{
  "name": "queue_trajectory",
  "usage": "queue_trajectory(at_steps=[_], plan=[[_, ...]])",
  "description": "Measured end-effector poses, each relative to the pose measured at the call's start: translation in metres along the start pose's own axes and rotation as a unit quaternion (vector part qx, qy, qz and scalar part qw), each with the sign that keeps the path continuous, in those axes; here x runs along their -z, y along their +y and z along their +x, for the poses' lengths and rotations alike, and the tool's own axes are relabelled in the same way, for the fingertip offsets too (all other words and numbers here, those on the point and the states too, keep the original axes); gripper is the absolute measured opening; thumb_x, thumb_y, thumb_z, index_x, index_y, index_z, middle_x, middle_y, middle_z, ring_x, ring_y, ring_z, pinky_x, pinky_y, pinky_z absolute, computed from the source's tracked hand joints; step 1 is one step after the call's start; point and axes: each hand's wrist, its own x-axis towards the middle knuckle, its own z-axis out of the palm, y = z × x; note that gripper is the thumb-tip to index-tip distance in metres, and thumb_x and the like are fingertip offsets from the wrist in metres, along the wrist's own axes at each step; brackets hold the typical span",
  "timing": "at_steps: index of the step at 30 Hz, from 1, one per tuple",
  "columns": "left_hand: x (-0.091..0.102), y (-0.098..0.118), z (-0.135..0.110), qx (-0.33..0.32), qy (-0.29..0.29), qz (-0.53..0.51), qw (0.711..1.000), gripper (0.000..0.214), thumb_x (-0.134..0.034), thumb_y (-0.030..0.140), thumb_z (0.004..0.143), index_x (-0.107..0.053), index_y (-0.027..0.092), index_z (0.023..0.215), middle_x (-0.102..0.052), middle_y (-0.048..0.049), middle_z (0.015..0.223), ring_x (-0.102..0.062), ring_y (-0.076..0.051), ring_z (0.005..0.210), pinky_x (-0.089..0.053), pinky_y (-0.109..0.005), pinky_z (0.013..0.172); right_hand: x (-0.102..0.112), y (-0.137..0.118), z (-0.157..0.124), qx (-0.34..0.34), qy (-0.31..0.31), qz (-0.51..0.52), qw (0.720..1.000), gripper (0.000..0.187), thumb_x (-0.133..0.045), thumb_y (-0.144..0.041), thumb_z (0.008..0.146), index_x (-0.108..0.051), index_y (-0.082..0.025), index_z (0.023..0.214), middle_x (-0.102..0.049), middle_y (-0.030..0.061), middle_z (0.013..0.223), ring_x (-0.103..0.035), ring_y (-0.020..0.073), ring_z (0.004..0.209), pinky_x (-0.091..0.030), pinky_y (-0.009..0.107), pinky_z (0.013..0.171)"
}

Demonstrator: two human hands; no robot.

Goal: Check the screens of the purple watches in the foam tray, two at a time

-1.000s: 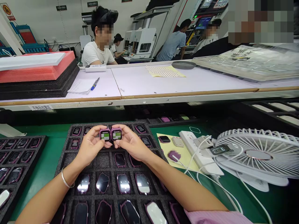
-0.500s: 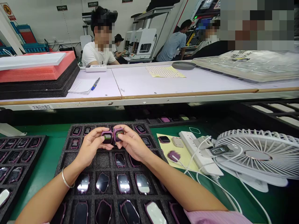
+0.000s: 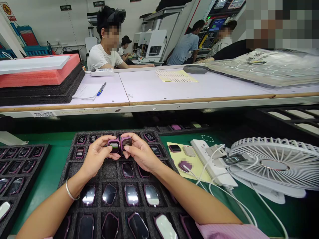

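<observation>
Between the thumb and fingers of my left hand (image 3: pixel 97 154) is a purple-framed smartwatch without a strap (image 3: pixel 114 146), its screen lit. My right hand (image 3: pixel 142 153) pinches a second purple smartwatch (image 3: pixel 126 142), the thumb lying over its lower screen. The two watches are held side by side, very close together, above a dark foam tray (image 3: pixel 107 174). Many similar watches sit in the tray's compartments, some with lit text, others dark or reflecting light, such as one smartwatch (image 3: pixel 131 195). Several compartments under my left hand hold nothing.
Another foam tray of watches (image 3: pixel 37 167) lies at left. On the right are a yellow sheet (image 3: pixel 199 169) with small devices, a white power strip (image 3: pixel 211 162) with cables, and a white fan (image 3: pixel 276 166). A raised shelf (image 3: pixel 149 88) crosses ahead; a person (image 3: pixel 104 54) sits beyond it.
The screen of the watch in my right hand has turned darker, and my right thumb has shifted slightly down. Across the shelf, the person in white has stretched an arm to the right.
</observation>
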Motion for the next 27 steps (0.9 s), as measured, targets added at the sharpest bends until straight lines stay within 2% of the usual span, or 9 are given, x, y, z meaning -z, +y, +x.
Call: queue_trajectory(at_steps=[8, 18, 23, 27], plan=[[-0.001, 0.003, 0.000, -0.004, 0.011, 0.005, 1.000, 0.030, -0.072, 0.025, 0.077, -0.066, 0.018, 0.105, -0.070, -0.0023, 0.099, -0.075, -0.017, 0.062, -0.064, -0.030, 0.063, 0.002, 0.001, -0.001, -0.015, -0.017, 0.005, 1.000, 0.032, -0.072, -0.027, 0.081, -0.062, -0.023, 0.111, -0.064, -0.0020, 0.087, -0.063, 0.0110, 0.061, -0.048, 0.029, 0.063], [0.001, -0.002, 0.001, -0.018, 0.011, 0.038, 0.999, 0.036, -0.074, 0.027, 0.077, -0.064, 0.018, 0.111, -0.068, -0.0043, 0.104, -0.073, -0.014, 0.062, -0.062, -0.028, 0.064, 0.001, 0.002, 0.000, -0.001, -0.012, -0.020, 1.000, 0.034, -0.073, -0.027, 0.081, -0.061, -0.023, 0.113, -0.064, -0.0023, 0.085, -0.062, 0.0103, 0.061, -0.047, 0.028, 0.062], [0.002, -0.001, 0.003, -0.015, 0.000, 0.030, 0.999, 0.051, -0.077, 0.021, 0.075, -0.062, 0.020, 0.124, -0.068, -0.0053, 0.106, -0.070, -0.012, 0.068, -0.060, -0.029, 0.071, 0.002, 0.004, 0.001, 0.007, -0.007, -0.016, 1.000, 0.038, -0.074, -0.021, 0.078, -0.061, -0.023, 0.114, -0.065, -0.0018, 0.085, -0.063, 0.0110, 0.063, -0.048, 0.027, 0.063], [-0.004, 0.015, -0.004, -0.030, -0.017, 0.000, 0.999, 0.060, -0.079, 0.011, 0.071, -0.062, 0.022, 0.128, -0.068, -0.0053, 0.105, -0.067, -0.012, 0.077, -0.057, -0.025, 0.075, 0.000, -0.001, 0.003, -0.001, -0.014, 0.000, 1.000, 0.044, -0.077, -0.022, 0.077, -0.061, -0.025, 0.118, -0.066, 0.0004, 0.095, -0.064, 0.0105, 0.065, -0.050, 0.026, 0.065]])
